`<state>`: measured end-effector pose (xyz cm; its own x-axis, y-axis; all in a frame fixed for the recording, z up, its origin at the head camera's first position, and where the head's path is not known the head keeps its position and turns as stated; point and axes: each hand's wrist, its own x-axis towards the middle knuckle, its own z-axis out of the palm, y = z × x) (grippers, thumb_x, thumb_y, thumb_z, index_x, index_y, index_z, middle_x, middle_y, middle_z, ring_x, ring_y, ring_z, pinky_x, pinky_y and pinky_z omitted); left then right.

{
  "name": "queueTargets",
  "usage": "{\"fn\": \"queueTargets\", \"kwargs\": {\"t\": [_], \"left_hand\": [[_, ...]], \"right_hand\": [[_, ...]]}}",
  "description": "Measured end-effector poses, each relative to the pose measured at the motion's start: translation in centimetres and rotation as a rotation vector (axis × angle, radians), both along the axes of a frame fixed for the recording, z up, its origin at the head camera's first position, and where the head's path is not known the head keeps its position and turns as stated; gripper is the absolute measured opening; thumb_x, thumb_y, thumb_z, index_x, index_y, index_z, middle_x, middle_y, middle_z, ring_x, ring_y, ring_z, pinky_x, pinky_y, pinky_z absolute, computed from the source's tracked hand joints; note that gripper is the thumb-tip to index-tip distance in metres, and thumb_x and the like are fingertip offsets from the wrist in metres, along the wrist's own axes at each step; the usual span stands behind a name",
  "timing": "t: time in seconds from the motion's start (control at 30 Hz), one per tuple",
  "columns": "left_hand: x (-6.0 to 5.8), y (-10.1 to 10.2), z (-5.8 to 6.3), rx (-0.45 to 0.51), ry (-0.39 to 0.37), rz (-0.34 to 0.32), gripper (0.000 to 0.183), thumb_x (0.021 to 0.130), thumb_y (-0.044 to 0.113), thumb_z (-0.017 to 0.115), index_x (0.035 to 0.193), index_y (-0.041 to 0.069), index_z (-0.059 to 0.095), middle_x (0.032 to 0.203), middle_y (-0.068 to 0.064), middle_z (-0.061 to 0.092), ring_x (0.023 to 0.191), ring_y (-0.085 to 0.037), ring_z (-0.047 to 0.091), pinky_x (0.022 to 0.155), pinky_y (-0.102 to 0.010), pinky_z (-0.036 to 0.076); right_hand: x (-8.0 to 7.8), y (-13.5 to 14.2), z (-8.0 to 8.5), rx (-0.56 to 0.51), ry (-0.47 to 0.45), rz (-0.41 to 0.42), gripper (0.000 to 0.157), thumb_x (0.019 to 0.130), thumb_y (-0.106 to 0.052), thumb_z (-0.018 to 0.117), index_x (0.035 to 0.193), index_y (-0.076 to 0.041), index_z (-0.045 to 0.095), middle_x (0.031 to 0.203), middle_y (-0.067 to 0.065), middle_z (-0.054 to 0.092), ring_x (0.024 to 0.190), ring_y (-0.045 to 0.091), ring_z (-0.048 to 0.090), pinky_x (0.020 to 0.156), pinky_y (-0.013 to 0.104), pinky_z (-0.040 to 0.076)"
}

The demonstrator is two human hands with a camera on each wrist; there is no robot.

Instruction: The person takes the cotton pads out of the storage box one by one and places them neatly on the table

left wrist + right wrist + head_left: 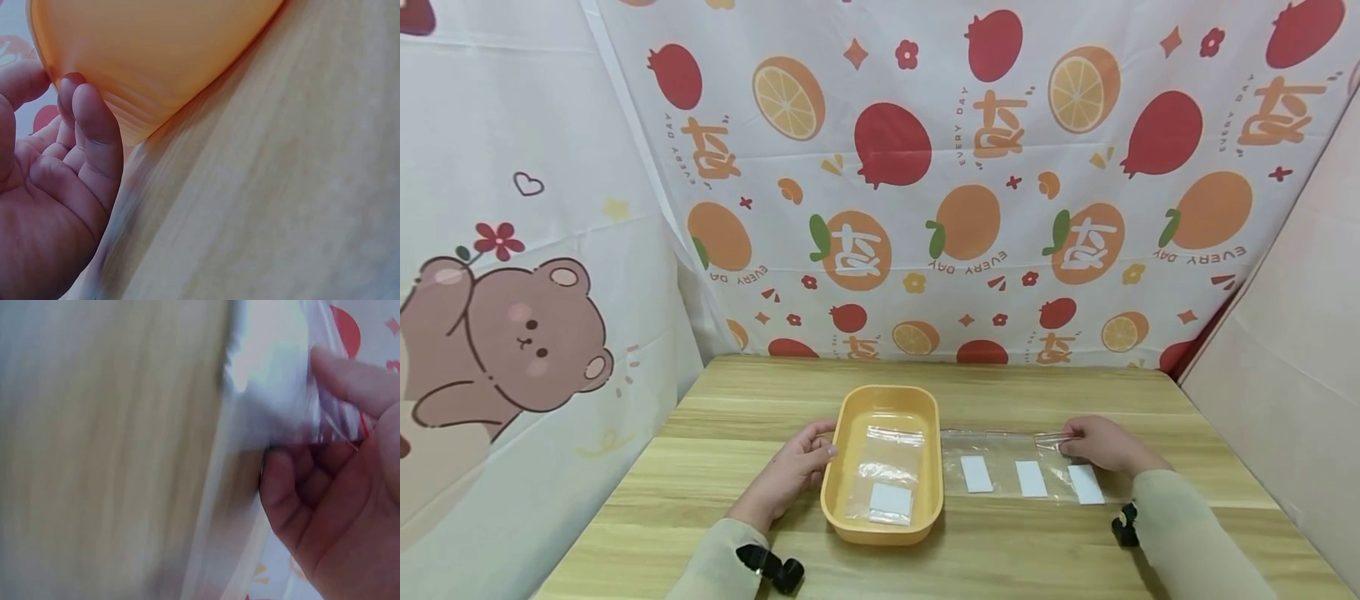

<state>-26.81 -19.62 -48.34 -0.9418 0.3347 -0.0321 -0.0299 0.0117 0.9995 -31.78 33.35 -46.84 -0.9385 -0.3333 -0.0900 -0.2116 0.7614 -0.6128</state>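
Note:
A yellow-orange plastic tray [882,533] stands on the table with a clear zip bag [891,458] bearing a white label inside. My left hand [793,467] holds the tray's left side, thumb at the rim and other fingertips against the outer wall [156,56]. Right of the tray, clear zip bags [1000,446] with white labels lie overlapping in a row. My right hand [1101,442] pinches the top corner of the rightmost bag [1060,475] between thumb and fingers. In the right wrist view the plastic [269,394] is blurred, with a thin red line near the thumb.
The wood-grain table [700,467] reaches back to a fruit-printed cloth [887,208]. A bear-printed cloth [535,333] hangs at the left and a pale cloth [1292,333] at the right. Small black devices sit on both wrists.

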Motion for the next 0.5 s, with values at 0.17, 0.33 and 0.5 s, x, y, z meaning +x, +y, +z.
{"fn": "queueTargets", "kwargs": {"t": [0.17, 0.33, 0.5], "left_hand": [[-0.03, 0.01, -0.06, 0.002, 0.003, -0.001, 0.057, 0.101, 0.010, 0.057, 0.152, -0.002, 0.033, 0.103, -0.015, 0.057, 0.093, -0.024, 0.063, 0.078, -0.037, 0.058], [0.12, 0.03, 0.02, -0.003, -0.001, 0.006, 0.057, 0.101, 0.010, 0.058, 0.152, -0.001, 0.033, 0.106, -0.018, 0.056, 0.094, -0.024, 0.063, 0.079, -0.037, 0.058], [0.26, 0.11, 0.06, -0.010, -0.001, 0.011, 0.056, 0.101, 0.010, 0.057, 0.152, 0.000, 0.034, 0.108, -0.021, 0.056, 0.095, -0.025, 0.062, 0.080, -0.037, 0.057]], "right_hand": [[-0.29, -0.70, 0.01, 0.102, 0.061, -0.055, 0.014, 0.092, -0.015, 0.073, 0.085, -0.014, 0.061, 0.074, -0.001, 0.055, 0.071, 0.018, 0.051, 0.065, 0.035, 0.041], [-0.30, -0.84, -0.08, 0.130, 0.042, -0.093, 0.014, 0.090, -0.015, 0.073, 0.089, -0.012, 0.060, 0.078, 0.002, 0.054, 0.071, 0.020, 0.051, 0.063, 0.035, 0.041], [-0.08, -1.12, 0.02, 0.137, 0.036, -0.112, 0.015, 0.088, -0.015, 0.073, 0.097, -0.012, 0.061, 0.085, 0.004, 0.056, 0.074, 0.021, 0.052, 0.064, 0.036, 0.044]]}}
